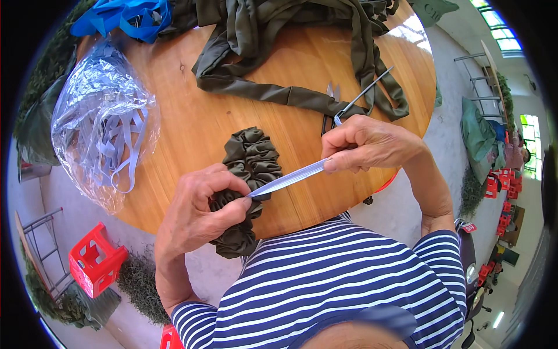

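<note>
- White elastic band (289,179), one: drawn straight between the hands, above the near edge of the bench (180,110).
- Left hand (203,205): thumb and forefinger pinched on the band's tapered end.
- Right hand (372,145): thumb and fingers closed on the other end.
- Olive gathered fabric (254,152), one: beneath and beside the left hand; contact cannot be told.
- Thin metal rod (372,85): just beyond the right hand; whether gripped, unclear.
- Scissors (333,93): just beyond the right hand, partly hidden.
- Clear plastic bag (72,125) of white strips (124,142): left of the left hand.
- Step, as judged: straightening the band.
- Next move, as judged: calls for firm pinches, band untwisted.
</note>
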{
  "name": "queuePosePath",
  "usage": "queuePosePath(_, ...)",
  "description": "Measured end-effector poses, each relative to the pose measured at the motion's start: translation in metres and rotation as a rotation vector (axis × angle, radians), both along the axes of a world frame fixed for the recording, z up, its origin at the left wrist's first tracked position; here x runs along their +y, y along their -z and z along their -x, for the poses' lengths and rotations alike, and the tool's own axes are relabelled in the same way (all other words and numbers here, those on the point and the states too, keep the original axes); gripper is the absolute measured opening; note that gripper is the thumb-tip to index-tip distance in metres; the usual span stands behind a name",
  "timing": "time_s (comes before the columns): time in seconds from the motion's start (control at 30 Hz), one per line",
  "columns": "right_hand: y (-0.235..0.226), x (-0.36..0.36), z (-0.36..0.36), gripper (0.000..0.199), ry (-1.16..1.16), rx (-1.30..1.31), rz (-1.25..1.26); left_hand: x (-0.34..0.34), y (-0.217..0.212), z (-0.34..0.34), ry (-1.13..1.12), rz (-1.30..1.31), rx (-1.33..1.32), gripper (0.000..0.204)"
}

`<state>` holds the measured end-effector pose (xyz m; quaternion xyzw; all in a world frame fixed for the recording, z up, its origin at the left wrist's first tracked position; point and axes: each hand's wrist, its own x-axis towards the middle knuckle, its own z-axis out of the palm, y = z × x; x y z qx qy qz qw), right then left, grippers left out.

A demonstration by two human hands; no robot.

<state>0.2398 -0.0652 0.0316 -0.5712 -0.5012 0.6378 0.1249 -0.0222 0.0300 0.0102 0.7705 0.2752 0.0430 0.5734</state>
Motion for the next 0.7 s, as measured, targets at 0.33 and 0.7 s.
queuePosePath(0.33,0.006,-0.006,0.001,0.023,0.000,0.001,-0.102,-0.006,0.004,-0.001,-0.051,0.010,-0.046,0.023)
queuePosePath(0.7,0.042,-0.023,0.110,0.038,0.039,-0.556,-1.132,-0.051,0.012,0.002,-0.412,0.312,-0.383,0.081)
